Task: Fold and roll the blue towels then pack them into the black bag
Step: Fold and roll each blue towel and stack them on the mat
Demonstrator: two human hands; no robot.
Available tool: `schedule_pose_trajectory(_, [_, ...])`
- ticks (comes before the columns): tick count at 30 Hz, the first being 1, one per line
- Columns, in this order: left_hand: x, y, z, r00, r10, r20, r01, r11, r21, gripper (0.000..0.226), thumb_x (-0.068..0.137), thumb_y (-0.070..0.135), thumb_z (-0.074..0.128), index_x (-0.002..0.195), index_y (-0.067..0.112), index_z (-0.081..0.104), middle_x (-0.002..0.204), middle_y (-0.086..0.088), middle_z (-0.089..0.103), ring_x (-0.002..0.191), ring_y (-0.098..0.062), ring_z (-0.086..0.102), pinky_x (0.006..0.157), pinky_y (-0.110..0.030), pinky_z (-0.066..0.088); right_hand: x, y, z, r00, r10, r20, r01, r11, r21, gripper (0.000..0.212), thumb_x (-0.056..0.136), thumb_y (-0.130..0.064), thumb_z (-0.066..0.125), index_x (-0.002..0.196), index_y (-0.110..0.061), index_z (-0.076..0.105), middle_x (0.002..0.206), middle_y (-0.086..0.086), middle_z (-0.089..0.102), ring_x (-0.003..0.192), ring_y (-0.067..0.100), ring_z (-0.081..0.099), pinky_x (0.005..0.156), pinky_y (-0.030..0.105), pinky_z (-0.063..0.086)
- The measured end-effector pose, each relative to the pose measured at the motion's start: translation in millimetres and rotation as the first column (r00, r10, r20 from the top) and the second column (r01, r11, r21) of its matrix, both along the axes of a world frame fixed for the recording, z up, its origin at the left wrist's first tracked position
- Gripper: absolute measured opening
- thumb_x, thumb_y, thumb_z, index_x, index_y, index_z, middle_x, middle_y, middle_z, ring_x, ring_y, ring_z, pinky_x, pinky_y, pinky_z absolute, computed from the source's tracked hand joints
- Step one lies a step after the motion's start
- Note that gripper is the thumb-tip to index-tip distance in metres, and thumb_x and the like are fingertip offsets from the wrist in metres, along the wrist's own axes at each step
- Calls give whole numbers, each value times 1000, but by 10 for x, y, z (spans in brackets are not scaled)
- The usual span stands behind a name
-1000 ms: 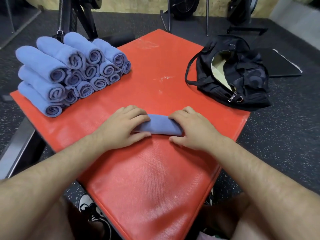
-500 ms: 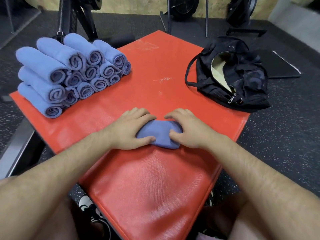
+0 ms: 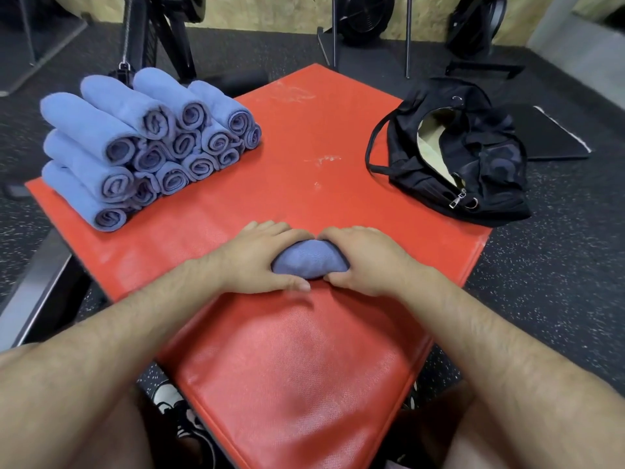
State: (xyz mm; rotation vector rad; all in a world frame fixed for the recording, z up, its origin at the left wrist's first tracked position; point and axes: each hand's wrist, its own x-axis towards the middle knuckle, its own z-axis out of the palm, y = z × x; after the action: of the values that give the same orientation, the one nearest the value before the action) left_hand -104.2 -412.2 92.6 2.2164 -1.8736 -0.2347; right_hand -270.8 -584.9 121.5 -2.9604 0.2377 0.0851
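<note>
A rolled blue towel (image 3: 309,260) lies on the red mat (image 3: 291,350) in the middle. My left hand (image 3: 258,260) grips its left end, fingers curled over the top and thumb under the near side. My right hand (image 3: 367,260) grips its right end the same way. The two hands almost meet over the roll, so only its near face shows. A stack of several rolled blue towels (image 3: 145,147) sits at the mat's far left. The black bag (image 3: 473,157) lies at the far right with its zip open, showing a pale lining.
The red mat sits on a raised platform above a dark speckled floor (image 3: 558,265). Black gym equipment frames (image 3: 162,35) stand beyond the far edge. A dark flat pad (image 3: 558,137) lies on the floor behind the bag. My shoe (image 3: 176,411) shows below the mat's near-left edge.
My hands have slid closer together over the roll, covering more of it. The roll looks shorter and thicker than a second ago.
</note>
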Motion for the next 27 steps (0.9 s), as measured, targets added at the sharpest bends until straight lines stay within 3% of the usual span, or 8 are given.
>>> schedule_pose_trajectory(5, [72, 62, 126, 999, 36, -5, -36, 999, 17, 67, 79, 67, 53, 139, 37, 41, 119, 15, 59, 113, -11, 53, 91, -34, 36, 127, 20, 6, 997, 7, 74, -10, 999, 46, 56, 78, -42, 69, 130, -33, 50, 120, -6, 62, 109, 22, 54, 94, 38, 44])
schedule_pose_trajectory(9, [254, 149, 193, 994, 107, -29, -106, 994, 32, 68, 69, 57, 57, 131, 34, 46, 115, 10, 61, 112, -14, 55, 88, -31, 36, 325, 140, -48, 995, 11, 99, -20, 995, 93, 70, 78, -44, 76, 140, -30, 45, 122, -1, 52, 111, 26, 49, 96, 42, 44])
schedule_pose_trajectory(12, [445, 288, 282, 987, 156, -39, -157, 987, -18, 61, 67, 56, 54, 124, 34, 49, 109, 8, 61, 105, -19, 57, 89, -36, 41, 546, 198, -101, 990, -11, 140, -23, 971, 240, 69, 77, -34, 73, 140, -26, 46, 126, 1, 51, 115, 26, 50, 100, 38, 41])
schedule_pose_trajectory(15, [650, 470, 364, 975, 218, -33, -220, 972, -79, 59, 67, 57, 53, 122, 36, 50, 107, 8, 61, 101, -20, 57, 88, -42, 45, 812, 228, -51, 989, -27, 145, -36, 908, 417, 63, 75, -21, 75, 133, -25, 52, 122, 1, 54, 114, 17, 52, 99, 26, 41])
schedule_pose_trajectory(19, [841, 706, 433, 946, 323, 26, -316, 937, -148, 59, 69, 60, 55, 123, 37, 49, 109, 4, 61, 103, -23, 57, 88, -45, 46, 1242, 300, 69, 975, -9, 222, -84, 910, 406, 53, 72, -14, 77, 120, -20, 57, 112, 2, 55, 104, 12, 51, 88, 17, 37])
schedule_pose_trajectory(24, [1028, 947, 403, 870, 488, 63, -451, 842, -296, 62, 74, 52, 58, 133, 35, 52, 113, 0, 57, 100, -28, 57, 85, -45, 47, 1802, 490, 30, 931, 9, 366, -157, 913, 377, 55, 72, -8, 73, 125, -18, 60, 119, 6, 56, 113, 14, 50, 98, 18, 36])
schedule_pose_trajectory(27, [1090, 971, 277, 826, 541, 155, -522, 840, -148, 64, 79, 52, 58, 140, 38, 45, 121, 0, 54, 110, -30, 52, 92, -44, 43, 1999, 562, -70, 965, 9, 263, -112, 918, 380, 61, 78, -8, 73, 136, -18, 57, 129, 8, 53, 123, 18, 50, 106, 19, 33])
